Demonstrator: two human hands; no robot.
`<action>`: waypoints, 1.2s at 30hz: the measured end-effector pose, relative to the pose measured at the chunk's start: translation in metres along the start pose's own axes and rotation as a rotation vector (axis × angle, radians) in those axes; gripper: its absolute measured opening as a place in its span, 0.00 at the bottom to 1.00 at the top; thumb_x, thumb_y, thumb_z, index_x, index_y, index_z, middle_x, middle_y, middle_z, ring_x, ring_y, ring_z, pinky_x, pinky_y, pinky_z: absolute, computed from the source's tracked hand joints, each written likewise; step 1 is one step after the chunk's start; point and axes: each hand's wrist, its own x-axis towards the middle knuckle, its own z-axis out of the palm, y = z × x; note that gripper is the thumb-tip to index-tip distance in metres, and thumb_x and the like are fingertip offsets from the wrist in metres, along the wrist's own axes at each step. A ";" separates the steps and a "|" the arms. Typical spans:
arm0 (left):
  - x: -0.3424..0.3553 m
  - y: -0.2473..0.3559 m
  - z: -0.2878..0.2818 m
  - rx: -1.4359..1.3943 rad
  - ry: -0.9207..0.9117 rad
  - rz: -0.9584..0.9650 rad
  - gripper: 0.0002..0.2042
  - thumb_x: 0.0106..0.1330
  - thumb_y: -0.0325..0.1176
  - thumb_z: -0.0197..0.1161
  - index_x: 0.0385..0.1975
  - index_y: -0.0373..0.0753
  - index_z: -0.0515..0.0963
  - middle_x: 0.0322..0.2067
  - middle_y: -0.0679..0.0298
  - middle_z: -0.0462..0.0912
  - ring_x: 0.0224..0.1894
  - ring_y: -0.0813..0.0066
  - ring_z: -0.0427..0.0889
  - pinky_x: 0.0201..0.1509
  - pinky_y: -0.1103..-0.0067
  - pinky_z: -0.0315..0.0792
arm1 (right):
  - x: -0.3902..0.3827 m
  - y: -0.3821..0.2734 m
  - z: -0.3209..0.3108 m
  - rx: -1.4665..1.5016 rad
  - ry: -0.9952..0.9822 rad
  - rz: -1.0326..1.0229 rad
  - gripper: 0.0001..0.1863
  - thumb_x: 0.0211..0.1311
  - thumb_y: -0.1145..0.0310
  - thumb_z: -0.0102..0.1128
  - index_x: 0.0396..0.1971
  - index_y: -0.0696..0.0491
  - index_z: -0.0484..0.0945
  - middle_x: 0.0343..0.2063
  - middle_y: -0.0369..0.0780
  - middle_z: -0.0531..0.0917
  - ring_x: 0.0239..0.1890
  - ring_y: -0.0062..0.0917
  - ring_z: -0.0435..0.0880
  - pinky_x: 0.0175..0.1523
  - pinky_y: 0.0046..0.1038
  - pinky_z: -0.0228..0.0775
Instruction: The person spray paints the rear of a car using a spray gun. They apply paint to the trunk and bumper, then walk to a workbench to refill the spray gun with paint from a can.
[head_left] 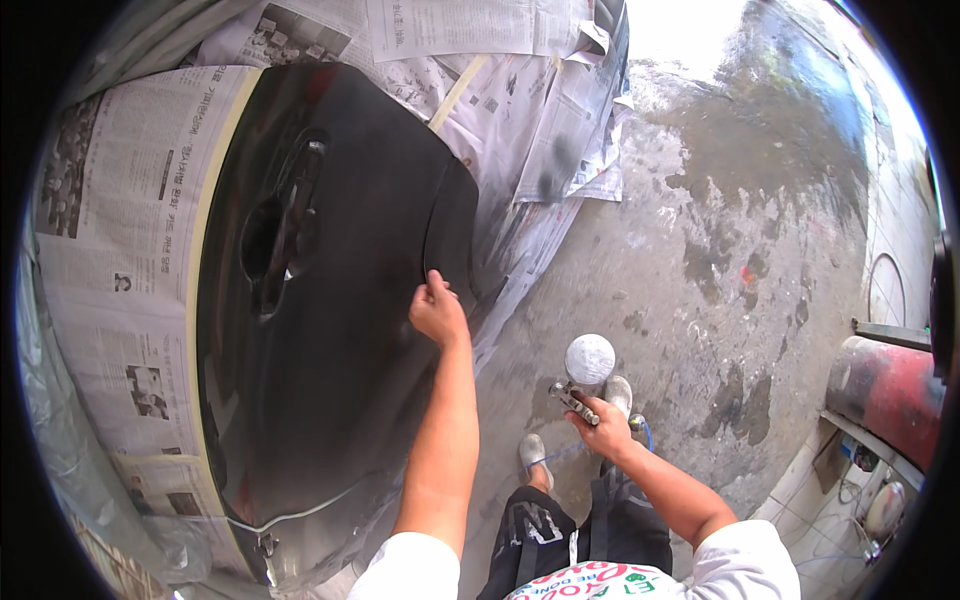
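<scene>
A dark car body panel [350, 380] with a recessed door handle [280, 220] is bordered by newspaper masking [110, 270] and pale yellow tape [212, 190]. At a curved seam near the panel's right side is my left hand [438, 305], its fingers curled and pinched; what, if anything, is between them is hidden. Low in the middle, my right hand [605, 425] grips a metal spray gun [575, 400] with a round pale cup [590, 358] on top, held away from the panel above my feet. A blue hose [648, 435] runs by that hand.
Stained concrete floor [700, 250] stretches along the right of the masked car. At the far right are a red and grey cylindrical tank [880, 390] on a metal frame, cables and a tiled surface. Plastic sheeting [60, 400] hangs at the left edge.
</scene>
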 end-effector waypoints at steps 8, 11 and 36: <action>-0.257 -0.094 -0.168 0.368 -0.657 0.063 0.13 0.77 0.41 0.54 0.33 0.40 0.78 0.22 0.55 0.80 0.26 0.56 0.79 0.29 0.61 0.71 | -0.010 -0.025 0.018 0.040 -0.104 0.120 0.25 0.63 0.56 0.70 0.58 0.49 0.81 0.43 0.51 0.87 0.47 0.50 0.86 0.49 0.41 0.79; -0.333 -0.178 -0.294 0.711 -0.875 0.017 0.16 0.75 0.49 0.52 0.39 0.45 0.81 0.32 0.45 0.85 0.36 0.36 0.83 0.39 0.47 0.75 | -0.019 -0.047 0.043 0.065 -0.160 0.031 0.25 0.64 0.54 0.69 0.60 0.43 0.80 0.43 0.50 0.87 0.48 0.50 0.85 0.51 0.42 0.79; -0.327 -0.198 -0.495 0.611 -0.883 -0.461 0.10 0.71 0.34 0.64 0.45 0.38 0.84 0.31 0.65 0.88 0.30 0.80 0.86 0.38 0.79 0.80 | 0.140 -0.160 -0.038 0.023 0.276 -0.291 0.20 0.62 0.49 0.71 0.47 0.46 0.86 0.37 0.47 0.88 0.44 0.47 0.87 0.47 0.41 0.78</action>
